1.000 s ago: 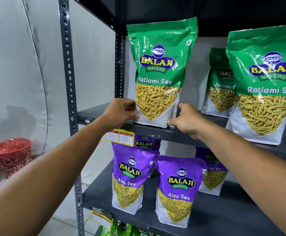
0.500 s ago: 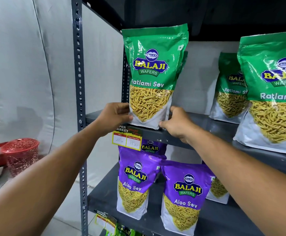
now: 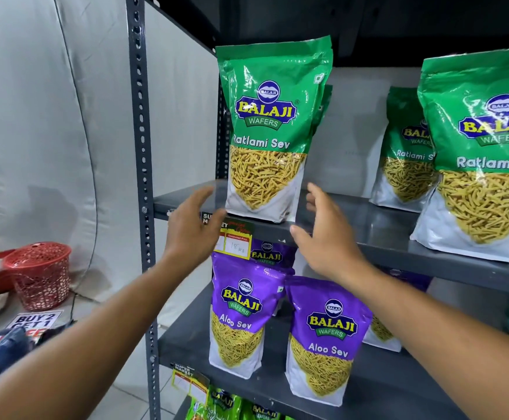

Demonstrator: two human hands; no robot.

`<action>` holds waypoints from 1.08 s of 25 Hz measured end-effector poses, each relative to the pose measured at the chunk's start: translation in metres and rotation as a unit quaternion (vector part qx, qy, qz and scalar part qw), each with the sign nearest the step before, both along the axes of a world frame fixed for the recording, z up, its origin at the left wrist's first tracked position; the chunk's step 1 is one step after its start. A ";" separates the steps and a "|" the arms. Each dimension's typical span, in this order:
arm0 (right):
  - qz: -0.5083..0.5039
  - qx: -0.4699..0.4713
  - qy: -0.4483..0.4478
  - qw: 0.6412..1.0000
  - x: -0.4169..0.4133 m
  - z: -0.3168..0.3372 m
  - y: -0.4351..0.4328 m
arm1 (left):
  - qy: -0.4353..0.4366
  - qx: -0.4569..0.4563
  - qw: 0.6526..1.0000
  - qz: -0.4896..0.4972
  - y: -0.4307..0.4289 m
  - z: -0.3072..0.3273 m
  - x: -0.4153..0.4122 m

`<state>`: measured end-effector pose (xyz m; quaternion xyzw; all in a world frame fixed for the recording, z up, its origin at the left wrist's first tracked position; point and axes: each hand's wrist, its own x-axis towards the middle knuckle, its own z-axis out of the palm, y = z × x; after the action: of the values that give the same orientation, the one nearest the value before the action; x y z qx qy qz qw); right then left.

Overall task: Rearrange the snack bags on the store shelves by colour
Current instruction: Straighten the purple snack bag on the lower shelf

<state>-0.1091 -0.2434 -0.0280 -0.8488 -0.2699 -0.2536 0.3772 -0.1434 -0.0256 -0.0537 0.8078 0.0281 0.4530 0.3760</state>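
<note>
A green Ratlami Sev bag (image 3: 270,122) stands upright at the left end of the upper grey shelf (image 3: 377,234), with another green bag partly hidden behind it. My left hand (image 3: 191,228) hovers open just left of its base and my right hand (image 3: 327,234) open just right of it; neither touches the bag. Two more green bags (image 3: 486,153) stand further right on the same shelf. On the shelf below stand purple Aloo Sev bags (image 3: 326,338), one at the left (image 3: 241,310) and others behind.
A grey perforated upright post (image 3: 141,177) frames the shelf's left side. Yellow price tags (image 3: 236,245) hang on the shelf edge. A red mesh basket (image 3: 39,274) and a promo sign (image 3: 35,322) lie on the floor at left. Green bags (image 3: 226,404) show on the lowest shelf.
Both hands have let go of the green bag's base and opened, drawing back slightly. The bag now stands alone on the shelf. The camera has moved closer.
</note>
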 end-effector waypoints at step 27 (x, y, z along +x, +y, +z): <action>-0.130 0.158 0.378 0.903 0.033 -0.309 -0.114 | 0.384 -0.114 0.877 -0.265 -0.129 -0.283 0.070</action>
<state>-0.0757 -0.3577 -0.3366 -0.8380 0.0495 0.0002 0.5434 -0.0735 -0.1549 -0.3370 0.8471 0.0066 -0.0156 0.5311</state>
